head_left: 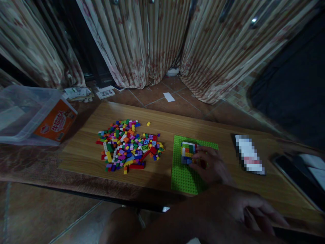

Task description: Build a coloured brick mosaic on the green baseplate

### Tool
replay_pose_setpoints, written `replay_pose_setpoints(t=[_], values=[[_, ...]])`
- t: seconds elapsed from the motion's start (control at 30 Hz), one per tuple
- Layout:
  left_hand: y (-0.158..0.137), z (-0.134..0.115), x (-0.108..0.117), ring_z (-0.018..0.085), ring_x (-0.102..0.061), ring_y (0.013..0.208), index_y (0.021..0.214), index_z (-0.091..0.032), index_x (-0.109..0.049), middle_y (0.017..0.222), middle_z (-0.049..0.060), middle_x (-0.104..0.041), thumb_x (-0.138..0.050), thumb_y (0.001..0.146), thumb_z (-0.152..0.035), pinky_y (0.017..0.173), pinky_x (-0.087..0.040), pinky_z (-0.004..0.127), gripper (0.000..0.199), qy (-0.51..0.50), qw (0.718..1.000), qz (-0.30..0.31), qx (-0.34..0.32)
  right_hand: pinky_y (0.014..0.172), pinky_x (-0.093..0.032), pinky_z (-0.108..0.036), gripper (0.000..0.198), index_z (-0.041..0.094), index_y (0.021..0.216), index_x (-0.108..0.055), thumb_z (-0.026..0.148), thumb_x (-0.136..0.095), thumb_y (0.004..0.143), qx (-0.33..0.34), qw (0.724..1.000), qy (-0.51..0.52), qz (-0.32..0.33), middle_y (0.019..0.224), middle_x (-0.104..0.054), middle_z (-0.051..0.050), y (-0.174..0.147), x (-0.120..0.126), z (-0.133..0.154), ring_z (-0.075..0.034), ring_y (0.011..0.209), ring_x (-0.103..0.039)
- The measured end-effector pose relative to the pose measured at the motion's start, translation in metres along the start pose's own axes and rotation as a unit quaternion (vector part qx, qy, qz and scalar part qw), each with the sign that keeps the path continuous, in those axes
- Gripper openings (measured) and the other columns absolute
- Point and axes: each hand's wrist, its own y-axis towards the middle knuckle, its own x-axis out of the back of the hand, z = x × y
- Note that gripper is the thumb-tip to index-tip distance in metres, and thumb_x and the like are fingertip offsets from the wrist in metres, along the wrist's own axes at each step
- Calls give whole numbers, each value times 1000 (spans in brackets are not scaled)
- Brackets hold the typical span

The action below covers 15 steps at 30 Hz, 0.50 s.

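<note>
A green studded baseplate [188,183] lies on the wooden table, bearing a low block of multicoloured toy bricks [188,150]. My right hand [212,164] is over the plate with thumb and fingers closed around the right side of this brick build. Its palm hides part of the build, where bits of red and yellow show. Crossing in front from the lower left, my left arm ends in my left hand [250,206] near the table's front edge. Its fingers are loosely apart, with nothing visible in them. A pile of loose bricks [129,145] spreads to the left of the plate.
The wooden table [86,145] holds a blurred-out phone-like object [250,154] right of the plate and a dark flat device [294,176] farther right. A clear plastic tub [38,115] with an orange label stands at left. Curtains [142,44] hang behind; papers [169,97] lie on the floor.
</note>
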Motion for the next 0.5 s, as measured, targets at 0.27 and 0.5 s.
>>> replay_pose_setpoints(t=[0.27,0.5], values=[[-3,-4,-1,13,-59,80,119,-19,-63,91,3,-64,-77,67,-42,79,-47,28,59,-8,1000,-13,-24,96,-41,-52,32,23,101,-67,47,-59,81,-87,996,4,-31,119,-57,-11,3,5,0,-31,114,-50],[-4,-6,0,15,-61,85,120,-19,-62,95,4,-65,-77,67,-45,78,-48,29,61,-14,1000,-7,-13,102,-34,-57,60,24,129,-52,51,-62,77,-131,989,-62,-7,140,-38,-12,0,-13,-1,-36,130,-33]])
